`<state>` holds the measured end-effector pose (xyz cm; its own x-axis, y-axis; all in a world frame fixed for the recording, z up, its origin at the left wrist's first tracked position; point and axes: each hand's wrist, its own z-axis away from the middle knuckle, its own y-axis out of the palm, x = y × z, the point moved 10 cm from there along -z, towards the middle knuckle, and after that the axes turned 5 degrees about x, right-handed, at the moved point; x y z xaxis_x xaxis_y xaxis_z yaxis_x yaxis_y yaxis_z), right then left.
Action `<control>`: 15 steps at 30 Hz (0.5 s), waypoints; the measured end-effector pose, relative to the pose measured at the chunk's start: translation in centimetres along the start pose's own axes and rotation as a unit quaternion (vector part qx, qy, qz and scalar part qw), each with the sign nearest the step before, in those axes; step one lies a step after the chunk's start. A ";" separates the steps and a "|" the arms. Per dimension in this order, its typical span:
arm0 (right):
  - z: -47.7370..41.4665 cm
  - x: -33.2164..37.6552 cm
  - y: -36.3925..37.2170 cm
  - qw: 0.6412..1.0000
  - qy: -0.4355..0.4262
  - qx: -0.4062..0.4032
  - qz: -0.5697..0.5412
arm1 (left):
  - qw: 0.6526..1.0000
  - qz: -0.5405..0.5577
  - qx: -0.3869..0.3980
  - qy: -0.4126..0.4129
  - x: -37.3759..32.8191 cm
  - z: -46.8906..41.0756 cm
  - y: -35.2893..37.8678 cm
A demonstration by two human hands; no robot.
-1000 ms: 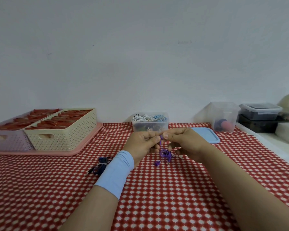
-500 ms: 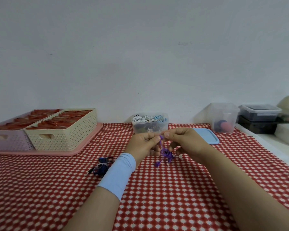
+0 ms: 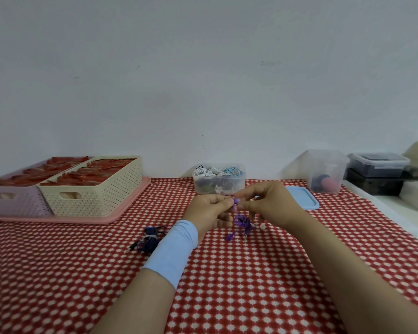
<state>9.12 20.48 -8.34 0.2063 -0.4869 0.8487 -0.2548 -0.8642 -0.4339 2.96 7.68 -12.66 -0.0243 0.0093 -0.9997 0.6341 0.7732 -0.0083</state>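
Note:
A tangled purple earphone cable (image 3: pixel 242 222) hangs between my two hands above the red checked tablecloth (image 3: pixel 251 280). My left hand (image 3: pixel 209 210), with a pale blue wristband below it, pinches the top of the cable at a purple earbud. My right hand (image 3: pixel 268 203) pinches the same spot from the other side. One purple earbud dangles low near the cloth. A dark blue earphone bundle (image 3: pixel 148 239) lies on the cloth to the left of my left wrist.
A clear tub of coiled earphones (image 3: pixel 219 180) stands just behind my hands, a blue lid (image 3: pixel 302 201) to its right. Cream (image 3: pixel 94 189) and lilac (image 3: pixel 12 196) baskets sit on a pink tray at left. Plastic boxes (image 3: pixel 326 172) crowd the right.
Both hands stay together on the purple cable and have shifted only slightly. The cable bundle still hangs below them.

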 end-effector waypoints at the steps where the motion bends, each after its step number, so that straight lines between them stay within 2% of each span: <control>1: 0.0 0.0 0.0 1.000 -0.002 -0.002 0.005 | 1.000 0.002 0.000 -0.003 0.1 0.0 0.1; 4: 0.0 0.1 -0.2 1.000 -0.011 -0.011 0.010 | 1.000 -0.003 0.000 0.004 -0.2 0.0 0.2; 10: 0.1 -0.3 0.0 1.000 0.009 -0.003 0.002 | 0.994 -0.090 -0.026 0.064 -1.6 0.3 -0.4; 15: 0.2 -0.6 -0.1 0.999 0.027 -0.002 -0.047 | 0.982 -0.148 -0.045 0.109 -2.6 0.6 -0.5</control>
<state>9.24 20.82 -8.93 0.1788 -0.3953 0.9010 -0.2410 -0.9054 -0.3495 3.17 6.90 -10.04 -0.3688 -0.0958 -0.9246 0.5035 0.8155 -0.2853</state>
